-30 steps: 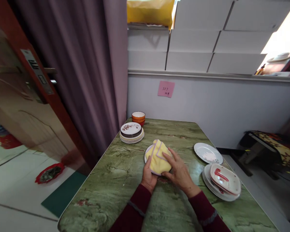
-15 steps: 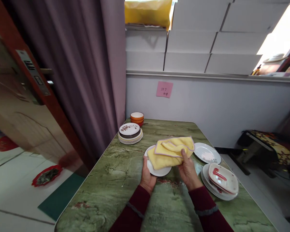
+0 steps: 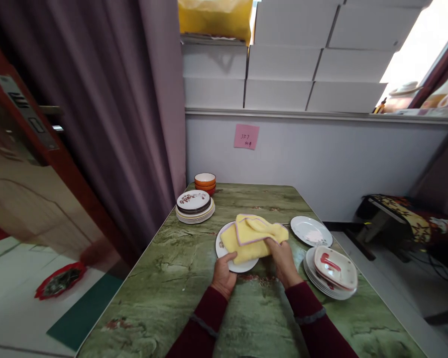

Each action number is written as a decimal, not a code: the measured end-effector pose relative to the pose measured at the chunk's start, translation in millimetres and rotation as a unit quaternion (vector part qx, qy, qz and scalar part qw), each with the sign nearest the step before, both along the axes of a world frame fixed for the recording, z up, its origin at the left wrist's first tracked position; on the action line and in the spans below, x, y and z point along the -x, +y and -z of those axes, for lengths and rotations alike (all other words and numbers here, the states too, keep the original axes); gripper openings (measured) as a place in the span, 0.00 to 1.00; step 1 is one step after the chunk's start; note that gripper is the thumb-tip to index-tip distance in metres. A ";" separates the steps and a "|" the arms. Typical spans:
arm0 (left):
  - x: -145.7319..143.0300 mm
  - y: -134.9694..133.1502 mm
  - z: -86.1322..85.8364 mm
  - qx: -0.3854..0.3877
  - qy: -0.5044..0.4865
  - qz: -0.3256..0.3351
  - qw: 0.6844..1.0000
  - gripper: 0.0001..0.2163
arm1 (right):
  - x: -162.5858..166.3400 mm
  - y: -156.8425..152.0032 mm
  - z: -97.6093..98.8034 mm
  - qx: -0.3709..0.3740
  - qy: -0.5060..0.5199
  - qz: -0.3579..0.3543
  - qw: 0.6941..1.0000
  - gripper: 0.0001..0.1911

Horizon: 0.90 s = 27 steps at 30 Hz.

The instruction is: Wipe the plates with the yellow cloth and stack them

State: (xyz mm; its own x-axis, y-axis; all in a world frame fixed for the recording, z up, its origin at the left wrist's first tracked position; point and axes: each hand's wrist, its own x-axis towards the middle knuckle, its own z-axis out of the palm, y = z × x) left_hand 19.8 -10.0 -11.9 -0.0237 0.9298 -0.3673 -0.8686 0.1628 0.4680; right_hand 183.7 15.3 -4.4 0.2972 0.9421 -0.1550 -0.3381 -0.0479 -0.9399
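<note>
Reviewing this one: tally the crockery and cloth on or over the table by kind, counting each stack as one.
Bowl stacks: 1, the orange bowls
Plate stacks: 2, the left stack and the dish-topped stack
Single plates: 2, the partly covered plate and the far-right plate
Cloths: 1, the yellow cloth
Total: 6

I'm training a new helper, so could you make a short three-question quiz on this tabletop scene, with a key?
1. Multiple choice: which hand grips the bunched end of the yellow cloth? A) left B) right C) neither
2. True or false: the top orange bowl stands upside down.
3. Fill in: the rim showing from under the yellow cloth belongs to a round white ____.

Key: 1. B, the right hand. 2. False; it stands upright. 3. plate.
</note>
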 end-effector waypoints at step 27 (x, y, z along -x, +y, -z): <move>-0.7 0.7 -8.6 0.018 -0.004 -0.017 1.000 0.26 | -8.9 -26.3 -38.3 -0.193 -0.401 0.125 0.887 0.44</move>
State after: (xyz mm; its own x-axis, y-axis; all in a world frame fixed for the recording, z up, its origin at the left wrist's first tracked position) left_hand 20.5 -9.3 -3.3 -0.0512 0.9147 -0.4008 -0.8779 0.1501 0.4547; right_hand 192.6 -10.9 33.9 0.3737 0.7683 0.5197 0.4917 0.3111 -0.8133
